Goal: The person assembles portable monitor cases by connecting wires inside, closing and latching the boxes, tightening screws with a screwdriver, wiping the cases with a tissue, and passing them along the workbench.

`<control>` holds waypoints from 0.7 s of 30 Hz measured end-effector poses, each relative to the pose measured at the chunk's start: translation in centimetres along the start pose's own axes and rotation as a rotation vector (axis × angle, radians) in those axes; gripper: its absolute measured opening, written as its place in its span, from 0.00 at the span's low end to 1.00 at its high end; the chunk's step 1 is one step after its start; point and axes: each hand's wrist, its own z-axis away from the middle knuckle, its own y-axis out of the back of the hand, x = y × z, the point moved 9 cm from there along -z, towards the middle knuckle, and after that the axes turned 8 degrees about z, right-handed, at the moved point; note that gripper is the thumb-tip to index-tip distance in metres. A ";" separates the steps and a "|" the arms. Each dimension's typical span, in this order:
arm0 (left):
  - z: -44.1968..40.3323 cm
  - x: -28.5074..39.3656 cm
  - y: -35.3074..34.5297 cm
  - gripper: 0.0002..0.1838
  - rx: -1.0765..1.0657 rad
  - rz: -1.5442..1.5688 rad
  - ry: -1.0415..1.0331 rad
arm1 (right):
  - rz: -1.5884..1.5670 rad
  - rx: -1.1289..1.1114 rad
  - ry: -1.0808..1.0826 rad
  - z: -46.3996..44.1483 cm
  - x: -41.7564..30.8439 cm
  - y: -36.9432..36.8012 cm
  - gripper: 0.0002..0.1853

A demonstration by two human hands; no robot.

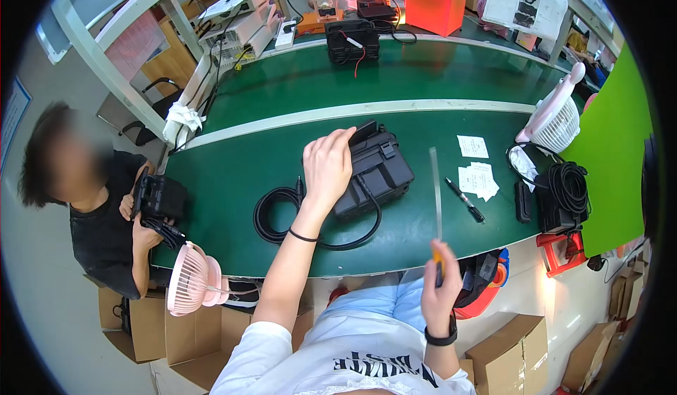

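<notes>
A black plastic box point(384, 166) with moulded latches lies at an angle on the green bench. My left hand point(328, 163) is at its left upper side, fingers bent together against a raised black part point(363, 133); the fingertips are partly hidden. From the box a thick black cable point(367, 236) loops to a coil point(271, 215) left of my forearm. At the bench's front edge, my right hand point(443, 282) is closed around the orange-and-dark handle of a screwdriver point(438, 254). Its long thin shaft points away from me, blurred, right of the box and apart from it.
Paper slips point(478, 180) and a black marker point(465, 201) lie to the right. Beyond them are a white fan point(557, 123) and a black box with coiled cable point(564, 194). At left, a co-worker point(106, 204) holds another black box point(161, 196) near a pink fan point(190, 278).
</notes>
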 end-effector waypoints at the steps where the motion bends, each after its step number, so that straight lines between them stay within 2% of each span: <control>1: 0.2 0.3 0.4 0.16 0.028 -0.005 -0.020 | 0.206 0.091 0.114 -1.3 -0.7 0.8 0.17; 4: 1.4 2.0 2.5 0.20 0.093 -0.017 -0.080 | 0.468 0.028 0.060 -3.6 2.5 -0.4 0.18; 6: 3.1 3.1 3.8 0.27 0.132 -0.025 -0.140 | 0.559 0.005 0.120 -4.6 4.6 -1.5 0.19; 11: 7.5 8.2 5.6 0.28 0.120 -0.086 -0.280 | 0.706 -0.009 0.256 -6.5 6.3 -3.1 0.16; 15: 9.1 10.6 5.4 0.24 0.078 -0.100 -0.311 | 0.325 0.088 0.200 -7.1 5.1 -1.3 0.13; 17: 9.6 11.2 5.0 0.23 0.039 -0.071 -0.335 | -0.403 -0.060 -0.184 -6.8 7.3 -3.1 0.15; 18: 9.9 11.5 5.0 0.23 0.035 -0.068 -0.346 | -0.706 -0.144 -0.298 -6.4 6.6 -4.2 0.17; 19: 10.2 11.8 5.1 0.23 0.033 -0.065 -0.359 | -0.794 -0.114 -0.414 -5.5 6.9 -4.7 0.15; 21: 11.0 12.1 5.2 0.23 0.030 -0.089 -0.363 | -0.625 -0.070 -0.259 -5.2 7.3 -5.5 0.12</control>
